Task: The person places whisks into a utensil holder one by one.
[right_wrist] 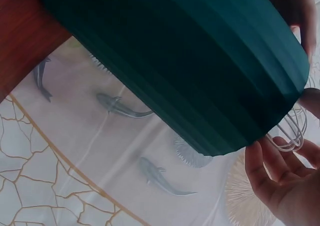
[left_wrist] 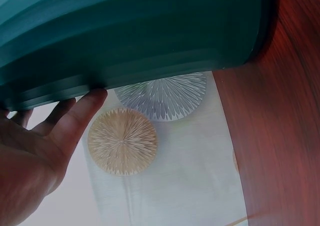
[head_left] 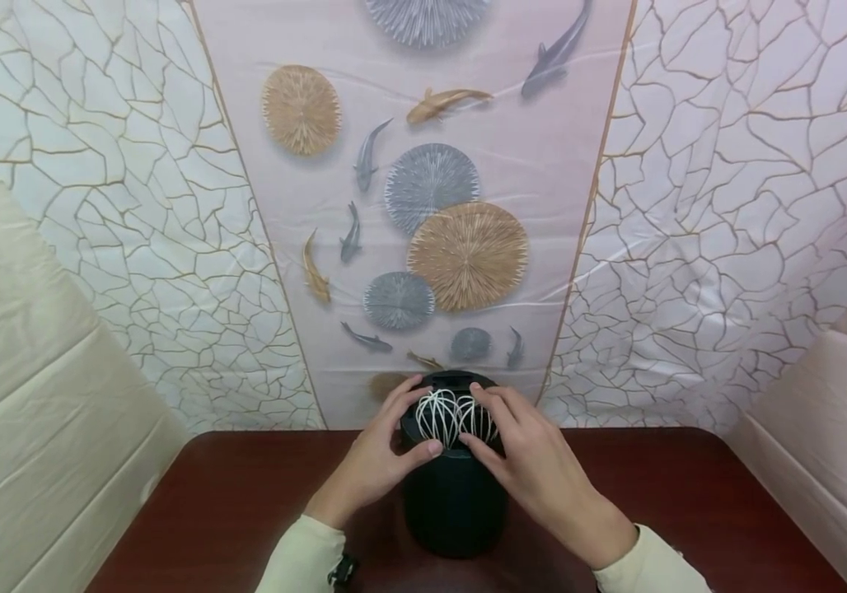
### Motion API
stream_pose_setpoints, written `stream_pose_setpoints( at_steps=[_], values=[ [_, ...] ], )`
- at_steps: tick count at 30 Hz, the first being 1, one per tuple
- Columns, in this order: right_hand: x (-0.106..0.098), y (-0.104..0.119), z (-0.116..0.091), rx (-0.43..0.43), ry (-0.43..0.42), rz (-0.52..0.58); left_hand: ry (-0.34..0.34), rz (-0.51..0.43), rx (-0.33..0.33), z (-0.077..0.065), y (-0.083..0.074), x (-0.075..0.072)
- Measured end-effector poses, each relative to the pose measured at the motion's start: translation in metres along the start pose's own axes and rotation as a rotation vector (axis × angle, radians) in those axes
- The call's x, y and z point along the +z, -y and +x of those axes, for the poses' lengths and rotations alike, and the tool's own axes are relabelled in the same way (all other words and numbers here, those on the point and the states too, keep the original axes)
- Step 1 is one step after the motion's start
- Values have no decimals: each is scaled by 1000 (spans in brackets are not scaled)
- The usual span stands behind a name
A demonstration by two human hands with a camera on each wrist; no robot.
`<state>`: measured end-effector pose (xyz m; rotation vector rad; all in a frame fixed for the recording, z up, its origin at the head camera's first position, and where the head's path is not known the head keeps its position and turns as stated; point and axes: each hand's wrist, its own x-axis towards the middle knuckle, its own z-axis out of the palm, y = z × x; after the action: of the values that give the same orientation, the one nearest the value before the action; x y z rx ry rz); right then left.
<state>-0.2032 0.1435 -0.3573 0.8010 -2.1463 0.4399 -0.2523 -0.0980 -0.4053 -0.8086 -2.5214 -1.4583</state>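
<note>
A dark green ribbed bin (head_left: pixel 456 502) stands upright on the table, its top facing me. Two wire whisks stick out of its opening, a left whisk (head_left: pixel 438 417) and a right whisk (head_left: pixel 478 418), side by side with their white loops up. My left hand (head_left: pixel 375 453) holds the bin's left rim, thumb at the front edge and fingers round the side. My right hand (head_left: pixel 535 449) pinches the right whisk's loops between thumb and fingers. In the right wrist view, white loops (right_wrist: pixel 292 131) show between the fingers at the rim. The whisks' handles are hidden inside the bin.
Around the bin lies a dark red-brown table (head_left: pixel 245 502). Behind it hangs a patterned cloth (head_left: pixel 409 206) with fish and round motifs. Pale padded panels (head_left: pixel 16 371) flank the table on both sides.
</note>
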Motion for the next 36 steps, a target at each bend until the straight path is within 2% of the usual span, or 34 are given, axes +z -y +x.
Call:
stream_pose_setpoints(
  at_steps=[4,11,15,18,21,24,27,33,36],
  values=[
    [0,5,-3,22,7,-4,-6,0,-6,-2,-2,1],
    [2,13,-15,67,92,33,-17,8,-39,-4,-4,0],
    [4,12,-23,105,68,89,-28,16,-30,-4,-1,3],
    [4,9,-29,162,37,128,-43,42,-21,-5,0,5],
    [6,5,-35,265,33,193,-70,75,0,-6,1,6],
    [8,-1,-39,399,64,275,-96,100,12,-6,5,8],
    [13,-5,-43,494,108,350,-112,103,0,-5,8,11],
    [20,-9,-51,526,126,407,-169,72,-88,-16,10,19],
    [19,-12,-54,540,124,388,-193,42,-86,-22,12,22]
  ],
)
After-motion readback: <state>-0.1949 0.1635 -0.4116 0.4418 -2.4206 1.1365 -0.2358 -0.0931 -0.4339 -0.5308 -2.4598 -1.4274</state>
